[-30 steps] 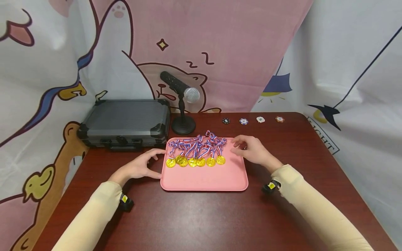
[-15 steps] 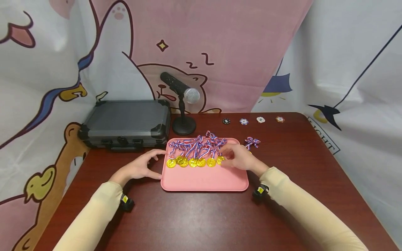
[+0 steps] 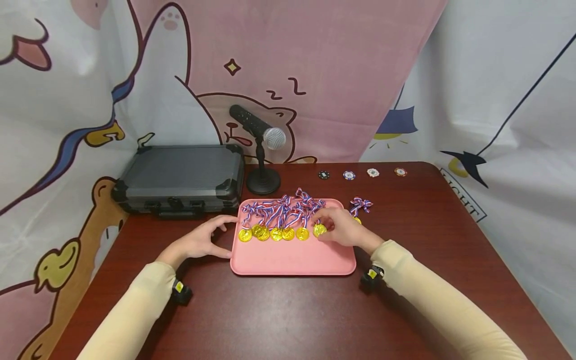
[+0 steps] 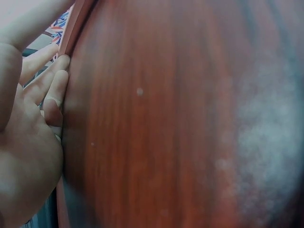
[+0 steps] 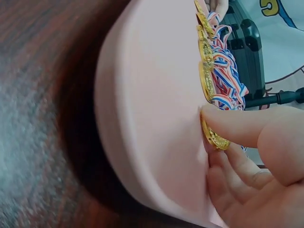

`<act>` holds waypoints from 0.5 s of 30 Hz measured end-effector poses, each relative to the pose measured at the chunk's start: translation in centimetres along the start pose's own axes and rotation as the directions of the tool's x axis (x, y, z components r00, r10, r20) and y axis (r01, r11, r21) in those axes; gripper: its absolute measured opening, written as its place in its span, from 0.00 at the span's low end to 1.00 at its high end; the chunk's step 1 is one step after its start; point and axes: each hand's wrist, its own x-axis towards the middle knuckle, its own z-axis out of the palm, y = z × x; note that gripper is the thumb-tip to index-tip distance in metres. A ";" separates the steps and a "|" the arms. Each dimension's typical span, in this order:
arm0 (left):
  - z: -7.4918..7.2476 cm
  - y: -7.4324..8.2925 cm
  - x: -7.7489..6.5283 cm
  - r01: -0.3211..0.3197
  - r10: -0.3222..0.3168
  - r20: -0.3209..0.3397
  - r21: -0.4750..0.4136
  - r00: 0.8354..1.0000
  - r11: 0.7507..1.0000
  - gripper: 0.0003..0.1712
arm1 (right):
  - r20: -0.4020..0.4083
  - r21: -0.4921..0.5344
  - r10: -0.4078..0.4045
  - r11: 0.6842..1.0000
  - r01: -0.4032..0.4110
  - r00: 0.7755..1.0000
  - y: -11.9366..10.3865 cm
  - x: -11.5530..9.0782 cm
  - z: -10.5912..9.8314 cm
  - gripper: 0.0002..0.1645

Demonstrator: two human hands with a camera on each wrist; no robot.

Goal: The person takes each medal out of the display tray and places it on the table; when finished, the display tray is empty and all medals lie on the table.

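A pink tray lies on the table, with a row of gold medals on striped red, white and blue ribbons across its far half. At the tray's right side my right hand pinches the rightmost gold medal between thumb and fingers; the ribbon is partly hidden by the hand. My left hand rests at the tray's left edge, thumb and fingers spread, fingertips touching the rim. Just beyond the tray on the right, another medal's bunched ribbon lies on the table, its disc partly covered by my right hand.
A dark hard case stands at the back left, beside a microphone on a round-based stand. Several poker chips line the back right of the brown table. Printed cloth hangs behind.
My right hand has left a medal on the table right of the tray, then moved left and down to the rightmost medal on the tray and taken hold of it. The left hand stays put.
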 end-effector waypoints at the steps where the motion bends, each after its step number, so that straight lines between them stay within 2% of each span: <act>1: 0.0 0.0 0.0 0.002 -0.002 0.000 0.000 1.000 1.000 0.55 | 0.004 0.003 0.003 1.000 -0.003 1.000 0.0 0.0 -0.1 0.21; 10: 0.1 -0.2 0.0 0.000 0.000 0.000 0.004 1.000 1.000 0.55 | -0.038 0.031 0.029 0.999 -0.028 0.999 0.7 -0.2 -1.6 0.17; 15: 0.0 -0.1 0.0 0.000 0.000 0.001 0.006 1.000 1.000 0.55 | -0.088 0.101 0.103 0.990 -0.095 0.991 1.0 -0.2 -3.7 0.14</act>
